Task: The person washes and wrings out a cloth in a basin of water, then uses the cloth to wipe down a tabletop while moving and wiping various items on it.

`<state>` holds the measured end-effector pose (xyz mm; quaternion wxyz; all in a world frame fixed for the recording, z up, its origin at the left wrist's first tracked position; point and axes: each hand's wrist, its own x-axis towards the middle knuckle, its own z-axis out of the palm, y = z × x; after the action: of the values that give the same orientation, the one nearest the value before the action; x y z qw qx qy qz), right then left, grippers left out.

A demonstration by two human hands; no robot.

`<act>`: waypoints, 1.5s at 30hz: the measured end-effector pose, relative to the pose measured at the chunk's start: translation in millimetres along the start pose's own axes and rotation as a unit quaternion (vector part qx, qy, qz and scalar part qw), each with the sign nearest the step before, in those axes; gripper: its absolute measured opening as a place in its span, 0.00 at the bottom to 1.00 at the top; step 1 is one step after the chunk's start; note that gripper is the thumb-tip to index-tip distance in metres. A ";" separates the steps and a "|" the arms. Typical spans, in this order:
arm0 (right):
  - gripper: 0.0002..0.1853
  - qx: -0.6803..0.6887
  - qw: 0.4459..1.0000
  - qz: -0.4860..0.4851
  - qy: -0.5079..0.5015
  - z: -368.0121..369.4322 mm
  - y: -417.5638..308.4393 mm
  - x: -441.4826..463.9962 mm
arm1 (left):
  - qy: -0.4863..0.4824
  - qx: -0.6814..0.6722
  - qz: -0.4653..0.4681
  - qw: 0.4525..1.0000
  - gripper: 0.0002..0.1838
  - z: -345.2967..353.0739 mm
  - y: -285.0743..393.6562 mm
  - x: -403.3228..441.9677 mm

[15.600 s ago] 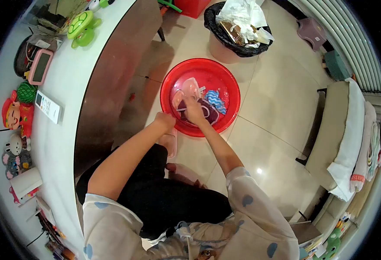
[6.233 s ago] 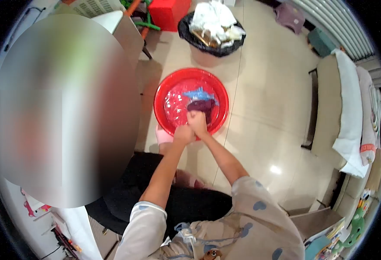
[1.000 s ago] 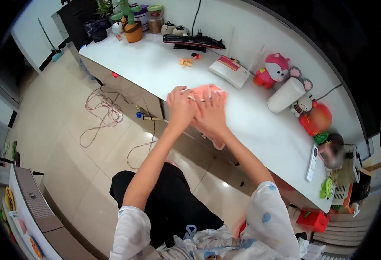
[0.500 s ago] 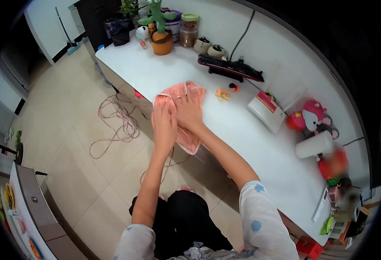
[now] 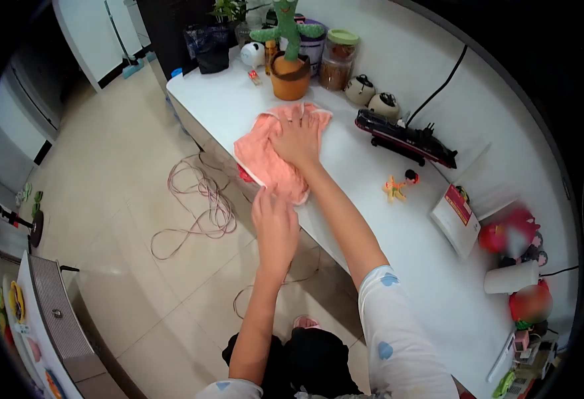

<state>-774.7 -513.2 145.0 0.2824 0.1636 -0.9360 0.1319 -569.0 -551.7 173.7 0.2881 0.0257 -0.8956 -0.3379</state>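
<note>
A pink cloth (image 5: 258, 149) with white edging lies rumpled on the white cabinet top (image 5: 365, 229), and its lower corner reaches the front edge. My right hand (image 5: 298, 141) rests flat on the cloth with its fingers spread toward the far edge. Just below the near corner of the cloth is my left hand (image 5: 277, 226), its fingers loosely stretched and slightly bent, with the tips close to the white hem. Whether those tips touch the hem I cannot tell. Beyond the cloth stands a green cactus toy (image 5: 290, 76) in an orange pot.
Along the wall stand lidded jars (image 5: 338, 58), two small pots (image 5: 371, 98) and a black model submarine (image 5: 405, 138). A small yellow figure (image 5: 393, 189) and a white box (image 5: 456, 221) are to the right. Coiled cord (image 5: 202, 206) lies on the floor.
My left hand has come off the cloth, down toward me past the front edge. The cloth and my right hand are farther along the top, nearer the cactus toy. The view has shifted.
</note>
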 end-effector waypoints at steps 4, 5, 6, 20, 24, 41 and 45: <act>0.28 -0.002 1.000 -0.005 0.005 2.6 1.0 0.0 | -0.016 -0.020 -0.006 1.000 0.12 -6.8 4.2 -4.2; 0.28 -0.008 1.000 -0.007 -0.011 -0.3 2.7 -2.4 | -0.022 -0.037 -0.010 0.999 0.12 -7.0 4.5 -8.3; 0.28 -0.013 1.000 -0.010 -0.025 -3.9 3.6 -4.9 | -0.027 -0.054 -0.014 0.998 0.12 -8.9 5.4 -11.2; 0.22 0.032 0.999 -0.034 -0.015 -52.4 2.6 -48.3 | -0.218 -0.032 -0.198 0.955 0.12 -96.2 -108.9 -109.9; 0.21 0.026 0.998 -0.060 0.019 -42.0 9.4 -48.3 | -0.616 0.119 -0.261 0.734 0.12 -111.3 -219.8 -330.2; 0.23 0.038 0.951 -0.276 -0.130 -133.4 -34.1 -81.1 | -0.176 0.240 -0.362 0.883 0.08 57.4 -179.6 -455.6; 0.20 0.275 0.799 -0.211 -0.492 -178.3 -95.3 -136.2 | -0.311 0.177 -0.364 0.860 0.10 12.9 -151.1 -473.3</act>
<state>-544.7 -508.0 225.5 -0.2519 0.4703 -0.8160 0.2225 -204.3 -546.6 -163.9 -0.1579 0.2943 -0.9103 -0.2447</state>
